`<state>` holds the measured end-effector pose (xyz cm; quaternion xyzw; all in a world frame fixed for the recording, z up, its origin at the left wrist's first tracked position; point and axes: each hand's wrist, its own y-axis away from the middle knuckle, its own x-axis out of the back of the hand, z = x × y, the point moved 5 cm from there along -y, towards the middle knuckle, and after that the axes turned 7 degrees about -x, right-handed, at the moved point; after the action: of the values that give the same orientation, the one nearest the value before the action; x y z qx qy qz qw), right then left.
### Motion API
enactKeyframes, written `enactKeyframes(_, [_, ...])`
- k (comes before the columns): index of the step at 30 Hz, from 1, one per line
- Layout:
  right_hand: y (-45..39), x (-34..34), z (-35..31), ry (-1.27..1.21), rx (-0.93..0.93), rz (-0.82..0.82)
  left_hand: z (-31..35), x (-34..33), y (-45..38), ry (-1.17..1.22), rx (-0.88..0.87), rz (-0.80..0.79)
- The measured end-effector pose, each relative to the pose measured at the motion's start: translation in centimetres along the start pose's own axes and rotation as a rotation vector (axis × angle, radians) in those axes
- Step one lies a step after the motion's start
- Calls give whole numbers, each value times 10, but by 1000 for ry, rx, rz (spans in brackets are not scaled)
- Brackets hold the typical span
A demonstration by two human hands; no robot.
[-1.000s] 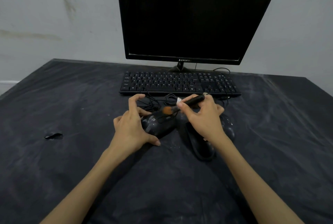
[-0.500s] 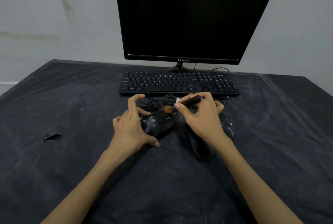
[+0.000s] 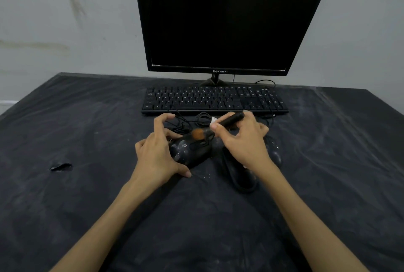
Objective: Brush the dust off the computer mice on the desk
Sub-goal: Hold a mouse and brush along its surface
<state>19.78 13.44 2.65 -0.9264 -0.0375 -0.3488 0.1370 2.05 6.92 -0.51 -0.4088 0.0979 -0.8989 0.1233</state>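
Observation:
Three black mice lie in front of the keyboard. The left mouse (image 3: 189, 151) is speckled with white dust, and my left hand (image 3: 157, 155) grips its left side with thumb and curled fingers. My right hand (image 3: 244, 140) pinches a black-handled brush (image 3: 229, 120) whose orange bristles (image 3: 197, 134) touch the front of that mouse. A second mouse (image 3: 240, 175) lies under my right wrist. The third mouse (image 3: 274, 151) peeks out to the right of that hand.
A black keyboard (image 3: 215, 100) and a dark monitor (image 3: 227, 20) stand behind the mice. Tangled mouse cables (image 3: 196, 119) lie between keyboard and hands. The desk cover (image 3: 87, 184) is dusty black sheeting with a small tear (image 3: 61, 167) at left.
The brush tip has shifted slightly across the front of the left mouse. Both hands stay in nearly the same place.

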Motion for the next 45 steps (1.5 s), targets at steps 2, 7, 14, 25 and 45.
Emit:
enactKeyframes(2, [-4, 5, 3, 113, 24, 47, 0, -1, 0, 8, -2, 0])
enactKeyframes(7, [4, 5, -12, -144, 56, 46, 2, -1, 1, -2, -16, -4])
enactKeyframes(14, [-4, 4, -10, 256, 102, 163, 2, -1, 1, 8, -29, 1])
enactKeyframes(25, [2, 3, -7, -17, 78, 109, 2, -1, 1, 4, -25, 1])
enactKeyframes(45, [3, 25, 2, -177, 15, 180, 6, -5, 12, -28, 42, 132])
